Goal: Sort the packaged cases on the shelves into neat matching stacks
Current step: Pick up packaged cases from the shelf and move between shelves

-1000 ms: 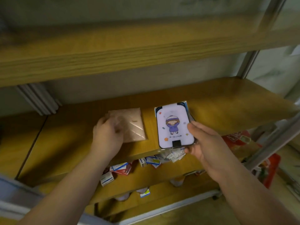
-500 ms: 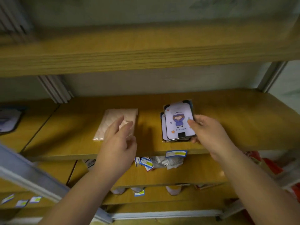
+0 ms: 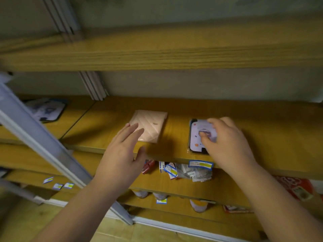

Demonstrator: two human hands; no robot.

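Note:
A pale pink packaged case (image 3: 150, 124) lies flat on the middle wooden shelf (image 3: 271, 137). My left hand (image 3: 122, 154) hovers at its near left corner, fingers straight and spread, holding nothing. To the right, a lavender cartoon-print case (image 3: 195, 138) in clear wrap lies on a small stack near the shelf's front edge. My right hand (image 3: 227, 145) is on top of it, fingers curled over its far right part and thumb on its face. The hand hides most of the stack's right side.
Another printed case (image 3: 47, 110) lies on the adjoining shelf at far left. A slanted grey metal post (image 3: 43, 142) crosses the left foreground. Below are small boxed packets (image 3: 183, 172), price labels, bottles and red packages (image 3: 293, 187). An upper shelf board (image 3: 157, 56) overhangs.
My right hand has lowered the cartoon case flat onto the stack and now covers it. My left hand has drawn back off the pink case and opened. The view shifted left.

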